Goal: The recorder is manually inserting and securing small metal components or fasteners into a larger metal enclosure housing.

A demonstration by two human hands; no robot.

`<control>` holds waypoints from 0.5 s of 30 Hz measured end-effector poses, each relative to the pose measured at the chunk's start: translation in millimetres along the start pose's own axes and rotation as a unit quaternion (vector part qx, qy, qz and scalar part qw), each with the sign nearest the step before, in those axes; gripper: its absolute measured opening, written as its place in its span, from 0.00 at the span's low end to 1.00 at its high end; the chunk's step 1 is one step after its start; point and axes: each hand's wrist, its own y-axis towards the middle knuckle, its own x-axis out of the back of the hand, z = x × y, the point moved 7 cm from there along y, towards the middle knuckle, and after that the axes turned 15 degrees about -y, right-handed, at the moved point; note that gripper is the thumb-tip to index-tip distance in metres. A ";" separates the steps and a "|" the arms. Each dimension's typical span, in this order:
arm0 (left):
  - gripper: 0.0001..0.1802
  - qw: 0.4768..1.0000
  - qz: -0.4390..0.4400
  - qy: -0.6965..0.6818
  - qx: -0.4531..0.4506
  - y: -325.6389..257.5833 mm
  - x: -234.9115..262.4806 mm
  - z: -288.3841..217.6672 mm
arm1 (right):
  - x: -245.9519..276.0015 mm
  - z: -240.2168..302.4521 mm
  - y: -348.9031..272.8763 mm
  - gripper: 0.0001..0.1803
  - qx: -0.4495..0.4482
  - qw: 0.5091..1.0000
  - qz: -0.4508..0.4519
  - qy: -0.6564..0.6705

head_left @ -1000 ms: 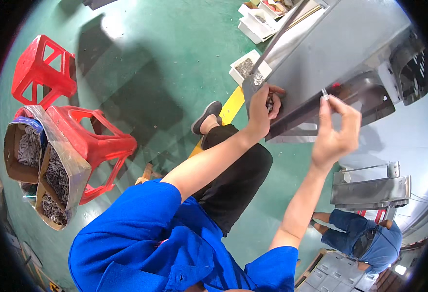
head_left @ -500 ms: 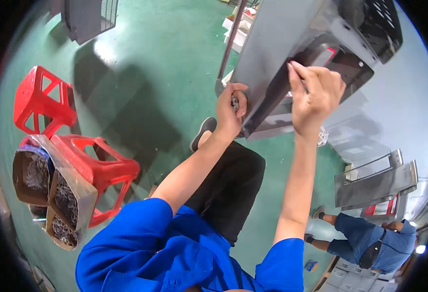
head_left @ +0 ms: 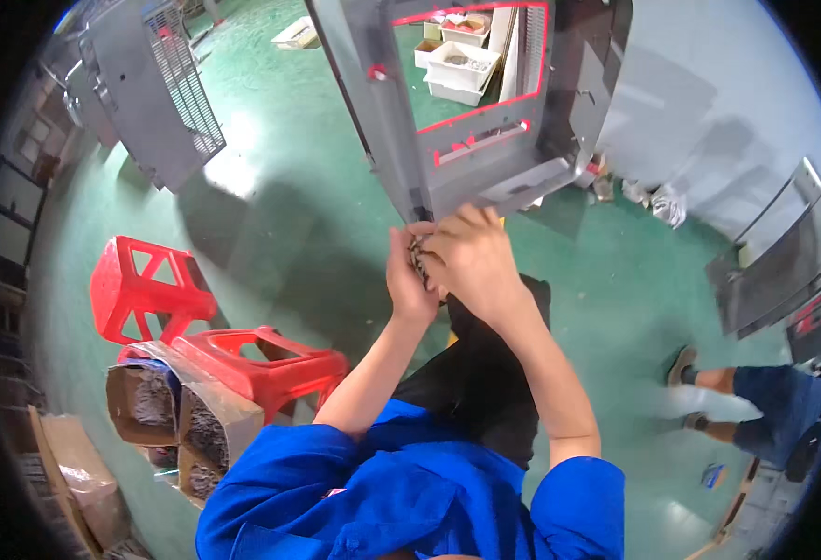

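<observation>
Both hands now together at near lower edge of grey sheet-metal panel with red-edged window (head_left: 471, 154) | left hand (head_left: 409, 280) cups small dark metal parts (head_left: 420, 257), fingers curled | right hand (head_left: 471, 261) moved down from panel, fingers pinching there | red plastic stools (head_left: 205, 327) left.

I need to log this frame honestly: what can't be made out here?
Head view only:
- Small dark parts between the hands: kind unclear, covered by the right hand and left hand.
- Lower corner of the grey metal panel: hidden behind both hands.
- Contents of the cardboard boxes: too small, blurred.
- Co-worker: cut off by the right rim.
</observation>
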 end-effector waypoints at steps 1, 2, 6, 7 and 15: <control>0.27 0.999 -0.042 0.016 0.024 -9.4 6.1 4.3 | -12.9 2.8 -16.5 0.05 -0.019 1.000 -0.013 -0.004; 0.28 0.996 -0.062 0.044 0.051 -12.8 20.6 11.1 | -23.3 4.8 -30.5 0.05 -0.038 0.999 -0.026 -0.008; 0.29 0.971 -0.140 0.138 0.134 -33.1 68.1 23.6 | -43.6 11.6 -64.6 0.04 -0.085 0.996 -0.001 0.031; 0.29 0.967 -0.153 0.150 0.139 -35.7 69.3 26.5 | -44.7 10.0 -69.3 0.05 -0.087 0.995 0.003 0.041; 0.27 0.970 -0.107 0.150 0.158 -38.4 55.3 37.3 | -40.5 -9.8 -86.1 0.04 -0.164 0.977 -0.089 0.103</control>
